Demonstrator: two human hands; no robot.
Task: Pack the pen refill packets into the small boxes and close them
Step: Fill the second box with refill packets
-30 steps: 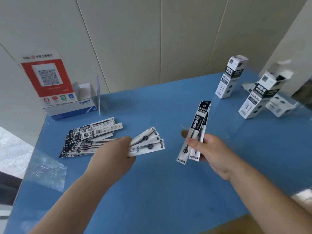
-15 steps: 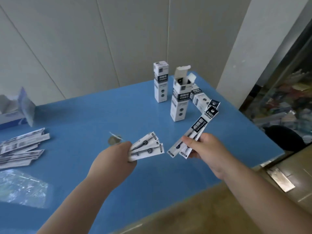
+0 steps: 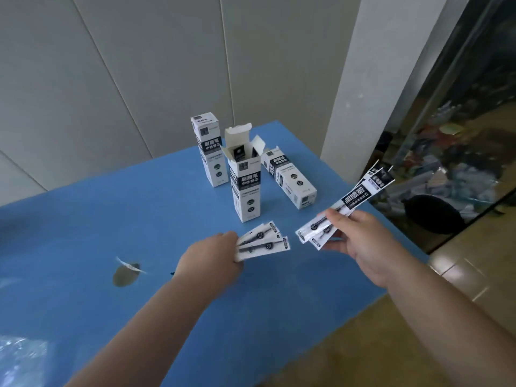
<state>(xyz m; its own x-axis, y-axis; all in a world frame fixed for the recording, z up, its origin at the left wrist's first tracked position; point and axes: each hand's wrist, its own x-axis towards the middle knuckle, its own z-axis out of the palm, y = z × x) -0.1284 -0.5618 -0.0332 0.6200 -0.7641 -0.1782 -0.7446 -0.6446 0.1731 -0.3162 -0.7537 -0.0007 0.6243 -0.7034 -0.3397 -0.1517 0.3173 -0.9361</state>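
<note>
On my feed the blue table [image 3: 117,219] runs off the left edge, and a glare patch [image 3: 22,356] in the lower left corner washes out whatever the surface shows there. A small grey smudge [image 3: 125,275] sits on the table left of my left hand; I cannot tell what it is. My left hand [image 3: 209,261] is seen from the back, fingers curled out of sight around a fan of refill packets [image 3: 262,243], of which only the far ends stick out; how many it holds I cannot count. Behind it stand the boxes: a closed box [image 3: 209,152] upright at the back, an open box [image 3: 245,188] upright just in front with its top flaps raised and a dark packet end showing inside, and a third box [image 3: 290,177] lying on its side to the right, its near end partly hidden by the open one. My right hand [image 3: 360,238] pinches a second bunch of packets [image 3: 349,202] between thumb and fingers, held slanting up past the table's right edge; their print is blurred. Beyond that, a glass front [image 3: 460,152] shows only dim clutter.
</note>
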